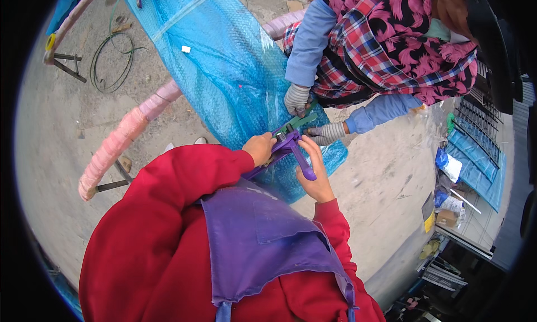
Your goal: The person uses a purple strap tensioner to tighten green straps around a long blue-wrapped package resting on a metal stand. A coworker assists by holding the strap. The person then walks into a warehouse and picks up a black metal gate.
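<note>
Purple tool: The purple tool is in the middle, over the near end of the blue bubble wrap.
Left hand: The left hand is bent nearly closed, with its fingers holding the left side of the tool.
Right hand: The right hand is partly open, fingers up by the tool and a purple lever against the palm. I cannot tell if it grips tight.
Green strap: The green strap runs to the tool, on top of the wrap.
Helper: Another person's two gray gloves are just beyond the tool, near the strap.
Ground: A thin green coil lies on the left, near a pink wrapped bar.
</note>
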A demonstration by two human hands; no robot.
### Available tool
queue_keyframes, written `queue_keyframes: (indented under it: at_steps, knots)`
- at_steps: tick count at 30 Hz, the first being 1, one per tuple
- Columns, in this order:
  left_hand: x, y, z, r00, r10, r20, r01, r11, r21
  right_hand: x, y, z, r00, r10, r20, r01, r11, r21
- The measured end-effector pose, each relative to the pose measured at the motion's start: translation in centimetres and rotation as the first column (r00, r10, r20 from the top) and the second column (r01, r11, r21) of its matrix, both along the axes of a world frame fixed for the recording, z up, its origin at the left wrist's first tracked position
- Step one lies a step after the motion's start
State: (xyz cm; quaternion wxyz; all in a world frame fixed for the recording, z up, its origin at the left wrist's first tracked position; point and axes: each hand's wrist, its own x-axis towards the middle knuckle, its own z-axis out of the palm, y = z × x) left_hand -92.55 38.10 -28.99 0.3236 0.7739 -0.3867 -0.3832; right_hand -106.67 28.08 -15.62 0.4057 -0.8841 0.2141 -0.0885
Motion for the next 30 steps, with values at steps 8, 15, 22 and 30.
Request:
queue_keyframes:
  at_steps: [8,15,22,30]
  knots:
    - [0.5,-1.5,2.0,0.998,0.060,-0.025,-0.061,0.998,-0.004,1.9,-6.3,-7.6,0.982,-0.051,-0.181,0.046,0.998,-0.034]
    - [0.8,-2.0,2.2,0.993,0.102,-0.057,-0.100,0.994,0.036,2.1,-7.1,-10.3,0.979,-0.069,-0.190,0.065,0.997,-0.030]
    - [0.9,-2.3,3.0,0.993,0.098,-0.072,-0.094,0.994,0.060,1.8,-6.6,-10.6,0.964,-0.251,-0.086,0.265,0.923,0.280]
    - [1.0,-2.8,3.2,0.998,0.053,-0.038,-0.050,0.997,0.061,2.8,-6.3,-10.0,0.935,-0.309,-0.174,0.346,0.903,0.253]
